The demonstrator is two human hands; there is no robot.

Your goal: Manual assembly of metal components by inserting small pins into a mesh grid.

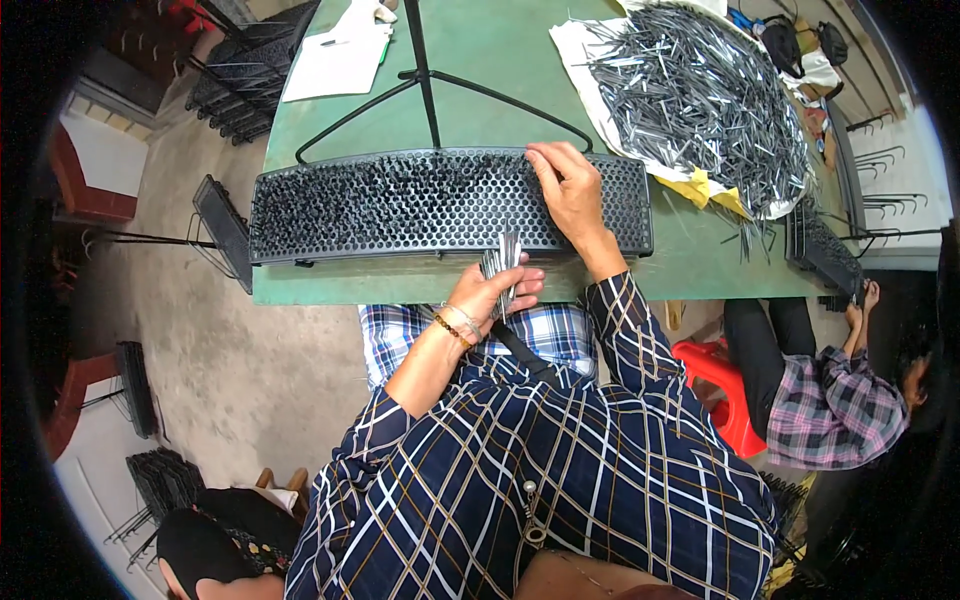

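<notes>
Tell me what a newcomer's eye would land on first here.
First, the long black perforated panel lying across the green table, bristling with thin metal pins, with the right hand resting on its top edge. Just below, the left hand grips a small bundle of grey metal pins. At the table's far right, a big heap of loose grey metal pins lies on white sheeting.

Green counter (480, 70) is carrying a long black perforated panel (400, 205), lying flat along its near edge w/ dense metal pins sticking up through most holes. Behind it, a black wire stand (425, 75) is resting on the counter, legs spreading left & right. White paper sheets (340, 60) are lying at the far left corner. At right, a white cloth (590, 80) is holding a big heap of loose metal pins (700, 100), a few spilling onto the bare green top.
</notes>
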